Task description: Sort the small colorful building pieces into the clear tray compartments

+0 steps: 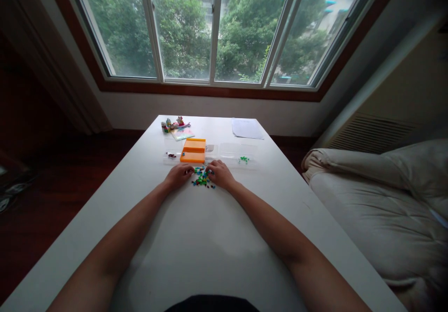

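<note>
Btwn hands (pixel 178 176) (pixel 221 174) lies roundish pcs. pile (pixel 201 180), axes unclear.

Small coloured pieces (pixel 202 177), too tiny for my view
From my distance I cannot tell whether the left hand (pixel 179 176) or the right hand (pixel 221 174) pinches any. Near the far right corner of the table (pixel 210 237), the paper (pixel 247 128) is unreadable for me; near the far left corner, the figures (pixel 168 124) are unclear. The table's near edge is cut off.
</note>
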Motion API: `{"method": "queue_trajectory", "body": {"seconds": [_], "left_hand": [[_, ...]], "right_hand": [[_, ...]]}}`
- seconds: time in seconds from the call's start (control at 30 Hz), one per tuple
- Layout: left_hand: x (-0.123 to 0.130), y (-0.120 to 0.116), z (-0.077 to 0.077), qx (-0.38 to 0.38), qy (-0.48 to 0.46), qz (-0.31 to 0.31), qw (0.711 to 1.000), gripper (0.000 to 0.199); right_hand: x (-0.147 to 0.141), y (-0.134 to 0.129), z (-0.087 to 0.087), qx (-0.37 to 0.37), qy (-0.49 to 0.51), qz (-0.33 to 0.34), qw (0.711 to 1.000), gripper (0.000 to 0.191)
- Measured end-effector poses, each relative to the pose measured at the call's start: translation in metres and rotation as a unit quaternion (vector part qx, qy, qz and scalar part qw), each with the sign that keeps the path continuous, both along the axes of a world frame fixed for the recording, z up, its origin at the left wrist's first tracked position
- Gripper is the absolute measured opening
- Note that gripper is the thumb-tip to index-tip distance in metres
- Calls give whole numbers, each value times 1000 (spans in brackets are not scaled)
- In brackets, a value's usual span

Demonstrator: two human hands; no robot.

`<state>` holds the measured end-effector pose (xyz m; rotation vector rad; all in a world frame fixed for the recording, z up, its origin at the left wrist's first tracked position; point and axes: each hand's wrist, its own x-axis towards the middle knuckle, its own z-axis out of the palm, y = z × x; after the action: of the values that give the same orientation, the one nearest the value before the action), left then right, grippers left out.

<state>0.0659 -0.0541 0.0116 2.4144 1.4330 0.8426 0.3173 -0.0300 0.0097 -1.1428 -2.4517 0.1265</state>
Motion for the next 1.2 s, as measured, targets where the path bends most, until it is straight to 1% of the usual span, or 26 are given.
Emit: {"method": "queue_trajectory", "body": {"seconds": [0.17,0.27,0.33,0.4,0.47,0.57,0.67,0.83,0.9,0.97,1.03,1.07,1.2], "left_hand": [[-1,0,-1,0,-1,-1,1000,19],[-1,0,-1,4,1,1,1000,18],[-1,0,-1,6,1,1,1000,18],[-1,0,-2,4,0,2,1000,17],[-1,1,-2,3,-1,3,1000,18],[-2,2,-3,5,0,11,1000,19],[-2,2,-2,9,9,31,999,22],[5,-2,1,1,49,66,997,28],[8,-4,3,-8,63,75,995,29],[10,-6,4,-11,70,78,994,27],[11,-5,3,-7,71,76,995,25],[11,-5,3,-4,73,70,995,24],[11,-1,-1,10,82,34,996,20]], "right_hand": [[-1,5,-7,-28,21,-23,999,13],[1,5,-7,-30,41,-29,998,10],[4,5,-4,-25,73,-28,997,10],[8,4,0,-24,126,-33,991,12],[13,5,4,-25,186,-52,981,15],[25,12,7,-5,261,-112,959,19],[45,25,7,33,318,-191,928,22],[84,49,-3,70,391,-314,862,24],[96,56,-7,70,402,-350,843,24],[101,59,-10,68,407,-371,832,25],[100,59,-10,73,409,-370,831,27],[97,58,-9,79,407,-361,835,27],[77,46,-5,99,385,-286,872,26]]}}
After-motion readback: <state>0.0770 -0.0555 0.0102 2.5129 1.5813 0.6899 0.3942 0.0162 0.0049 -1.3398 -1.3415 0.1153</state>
